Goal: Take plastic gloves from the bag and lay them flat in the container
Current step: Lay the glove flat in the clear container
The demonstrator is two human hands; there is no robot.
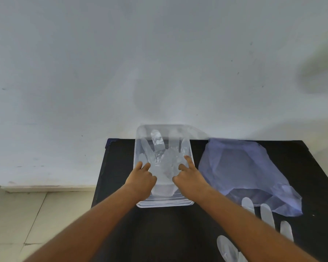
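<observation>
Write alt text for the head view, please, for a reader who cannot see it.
Two bare hands, left hand and right hand, press a clear glove flat inside a clear container on a black table. A bluish bag lies to the right, with another glove in front of it.

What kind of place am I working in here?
Probably a plain indoor room with a makeshift work spot, not a kitchen or lab: a small black table pushed against a bare, scuffed white wall, and a pale tiled floor. Nothing else identifies it.
</observation>
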